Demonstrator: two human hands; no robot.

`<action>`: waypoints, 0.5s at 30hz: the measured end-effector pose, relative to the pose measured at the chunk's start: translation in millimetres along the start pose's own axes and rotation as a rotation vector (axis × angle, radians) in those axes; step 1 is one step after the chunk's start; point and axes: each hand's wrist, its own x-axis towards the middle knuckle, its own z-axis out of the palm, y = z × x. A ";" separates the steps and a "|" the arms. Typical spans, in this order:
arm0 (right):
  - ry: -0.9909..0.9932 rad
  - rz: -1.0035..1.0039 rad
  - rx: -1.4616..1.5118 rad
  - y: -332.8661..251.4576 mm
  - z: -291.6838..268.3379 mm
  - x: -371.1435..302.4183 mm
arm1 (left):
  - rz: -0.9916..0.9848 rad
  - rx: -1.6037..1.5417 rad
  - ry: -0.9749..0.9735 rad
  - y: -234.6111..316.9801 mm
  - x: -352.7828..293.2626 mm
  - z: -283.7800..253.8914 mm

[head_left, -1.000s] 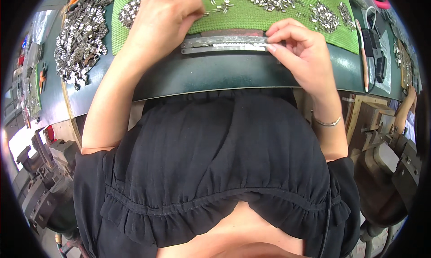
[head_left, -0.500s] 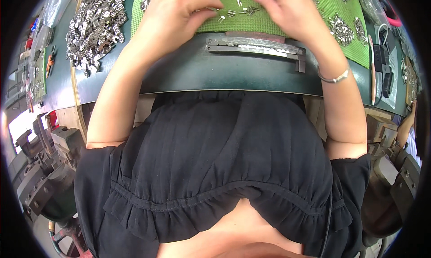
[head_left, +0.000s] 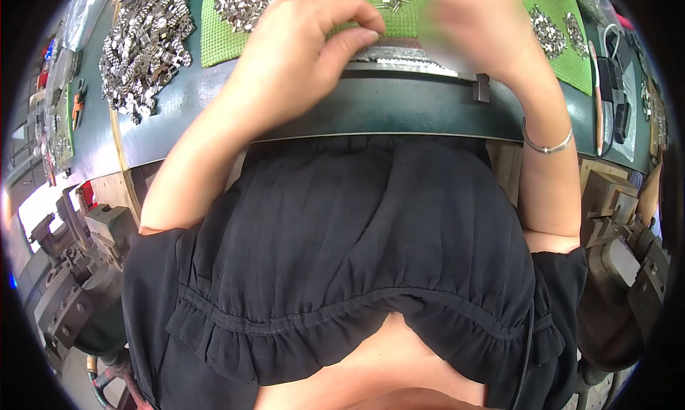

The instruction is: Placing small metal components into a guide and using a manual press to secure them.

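Note:
My left hand [head_left: 307, 50] is over the near edge of the green textured mat [head_left: 222, 46], thumb and forefinger closed in a pinch. Whatever lies between those fingertips is too small to make out. Just beyond them runs a narrow metal rail fixture [head_left: 407, 65] with a row of shiny small pieces along it. Over the rail's right part is my right hand [head_left: 485, 36], its fingers smeared by motion, so their grip does not show. Several small silvery metal parts [head_left: 392, 2] lie loose on the mat between the hands.
A heap of metal parts [head_left: 146, 53] covers the bench at left; another pile [head_left: 239, 7] lies on the mat. Smaller piles [head_left: 548, 36] sit at the mat's right. Beyond are a black device [head_left: 615, 96] with a cable and, far left, orange-handled pliers [head_left: 78, 107].
Both hands have come nearer to me, from the loose parts on the mat to the rail. The left hand also moved right. More of the pile on the mat shows.

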 end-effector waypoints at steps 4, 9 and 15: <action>0.049 -0.055 0.035 1.2 1.5 4.2 | -0.047 -0.078 0.005 8.2 -9.2 17.4; 0.051 -0.014 0.291 -10.5 -8.1 -9.8 | 0.053 0.071 0.091 7.4 -13.1 27.9; 0.097 0.012 0.557 -23.6 2.9 -34.5 | 0.226 0.188 0.150 6.2 -18.9 30.0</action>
